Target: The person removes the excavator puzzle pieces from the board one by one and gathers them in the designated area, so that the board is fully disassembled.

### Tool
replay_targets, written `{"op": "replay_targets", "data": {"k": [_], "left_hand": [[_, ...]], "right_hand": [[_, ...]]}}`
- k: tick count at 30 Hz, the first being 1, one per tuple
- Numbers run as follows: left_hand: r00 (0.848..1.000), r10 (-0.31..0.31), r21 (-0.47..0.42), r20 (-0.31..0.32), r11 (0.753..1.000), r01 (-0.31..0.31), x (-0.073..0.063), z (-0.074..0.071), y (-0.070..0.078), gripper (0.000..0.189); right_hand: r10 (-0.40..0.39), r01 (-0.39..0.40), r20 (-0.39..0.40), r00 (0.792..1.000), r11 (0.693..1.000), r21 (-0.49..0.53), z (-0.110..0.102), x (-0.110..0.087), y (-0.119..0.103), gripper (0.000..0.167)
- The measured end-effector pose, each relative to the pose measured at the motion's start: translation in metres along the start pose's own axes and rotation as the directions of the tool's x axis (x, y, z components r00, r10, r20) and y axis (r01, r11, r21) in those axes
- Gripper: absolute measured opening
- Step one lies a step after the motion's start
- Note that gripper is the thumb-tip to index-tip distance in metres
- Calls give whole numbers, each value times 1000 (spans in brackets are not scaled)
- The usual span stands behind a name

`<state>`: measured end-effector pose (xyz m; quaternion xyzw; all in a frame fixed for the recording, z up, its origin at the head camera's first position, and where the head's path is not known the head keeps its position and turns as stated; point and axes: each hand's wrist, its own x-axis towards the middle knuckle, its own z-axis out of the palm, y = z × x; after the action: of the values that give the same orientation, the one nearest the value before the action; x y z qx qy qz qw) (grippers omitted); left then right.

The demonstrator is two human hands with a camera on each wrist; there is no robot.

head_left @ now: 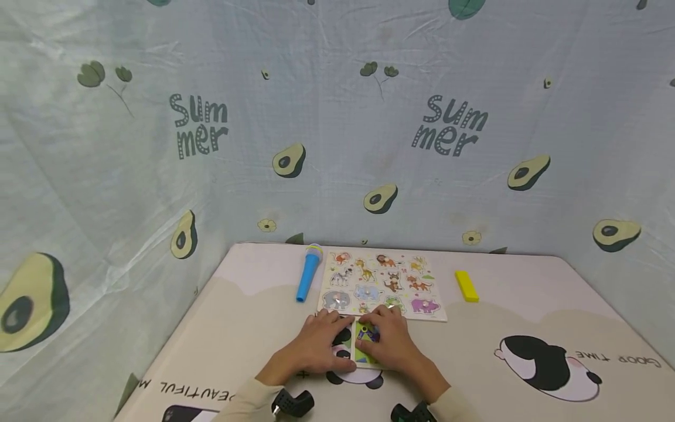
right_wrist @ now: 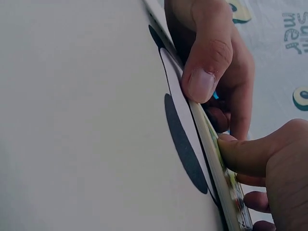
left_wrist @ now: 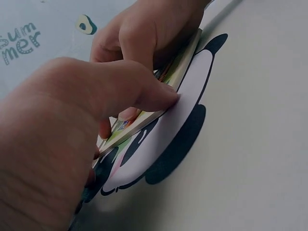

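Note:
A small flat picture puzzle board [head_left: 361, 355] with a pale rim and a green printed surface lies on the table. My left hand [head_left: 320, 344] grips it from the left, thumb at the near edge and index finger at the far edge. From the right, my right hand [head_left: 391, 341] holds the board with curled fingers, its thumb on the green picture. The left wrist view shows the left thumb [left_wrist: 156, 96] against the board's edge [left_wrist: 187, 67]. In the right wrist view the right thumb [right_wrist: 243, 153] rests on the board's top. Fingers cover much of the picture.
Just behind the hands lies a large animal peg puzzle [head_left: 377, 281]. A blue toy microphone [head_left: 309, 274] is left of it, a yellow block [head_left: 466, 286] to its right. The tablecloth [head_left: 253, 328] has printed cartoon figures, and an avocado-patterned curtain [head_left: 327, 117] surrounds the table.

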<state>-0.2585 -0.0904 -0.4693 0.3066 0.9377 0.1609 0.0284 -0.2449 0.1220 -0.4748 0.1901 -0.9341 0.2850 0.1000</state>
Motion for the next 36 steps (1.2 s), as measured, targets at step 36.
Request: {"op": "replay_targets", "data": {"k": [36], "left_hand": [[999, -20, -42, 34, 999, 21, -2, -5, 0, 92]], "right_hand": [[31, -26, -43, 999, 992, 120, 2, 1, -4, 31]]}}
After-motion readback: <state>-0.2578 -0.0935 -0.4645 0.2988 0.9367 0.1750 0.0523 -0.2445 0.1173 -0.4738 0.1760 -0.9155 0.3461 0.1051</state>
